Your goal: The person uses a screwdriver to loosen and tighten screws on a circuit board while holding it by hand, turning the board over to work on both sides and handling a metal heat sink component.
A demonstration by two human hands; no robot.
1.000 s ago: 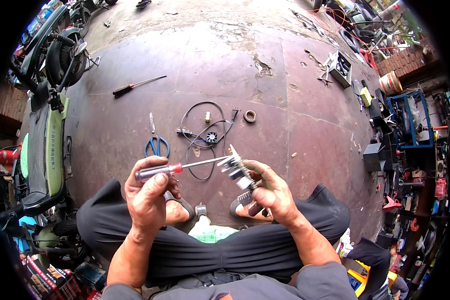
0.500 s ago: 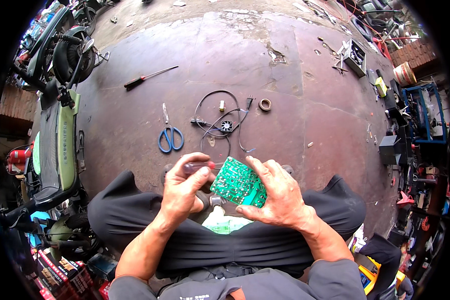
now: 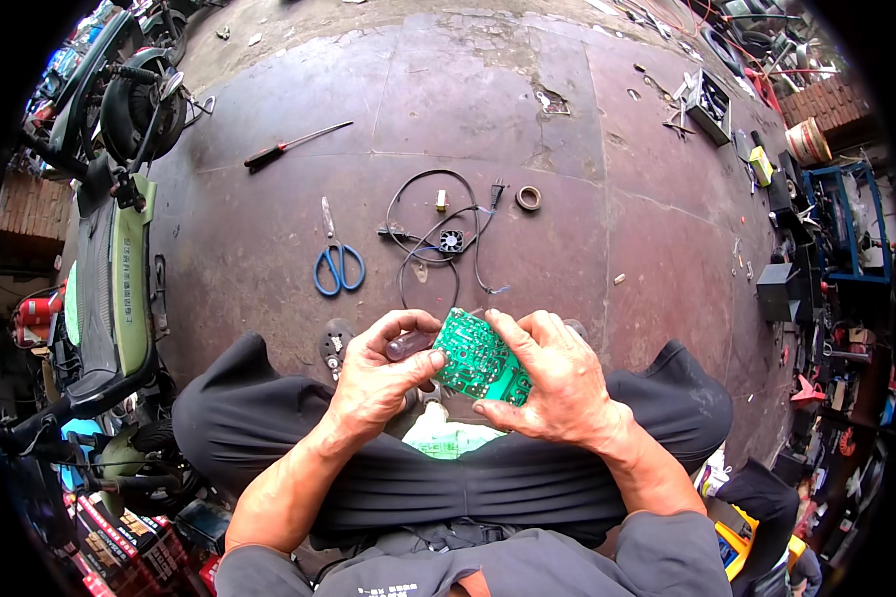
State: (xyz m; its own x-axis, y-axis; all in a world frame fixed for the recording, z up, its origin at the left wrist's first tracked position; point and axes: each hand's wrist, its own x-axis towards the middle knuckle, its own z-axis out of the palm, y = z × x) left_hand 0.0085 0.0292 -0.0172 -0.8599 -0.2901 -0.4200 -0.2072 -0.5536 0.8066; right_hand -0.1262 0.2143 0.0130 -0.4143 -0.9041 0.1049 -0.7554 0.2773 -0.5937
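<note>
Above my lap, my right hand (image 3: 562, 393) grips a green circuit board (image 3: 476, 348) by its right side, thumb at the near edge and fingers at the far one. The solder side faces up. My left hand (image 3: 368, 383) is curled around a translucent purplish tool handle (image 3: 405, 346); its shaft cannot be made out. The left thumb touches the board's left edge. On the floor beyond lie blue-handled scissors (image 3: 339, 271), a small black fan (image 3: 451, 241) amid a black power cord (image 3: 400, 204), and a small yellow-and-white component (image 3: 441, 200).
A roll of tape (image 3: 529, 198) lies right of the cord, and a long screwdriver (image 3: 269, 156) lies farther off to the left. A green scooter (image 3: 134, 269) stands along the left. Toward the right are a metal box (image 3: 708, 106), a blue frame (image 3: 846, 224) and scattered parts.
My left hand has moved right with the tool handle, closing the gap to the board. Its thumb now meets the board's left edge. The right hand keeps its hold.
</note>
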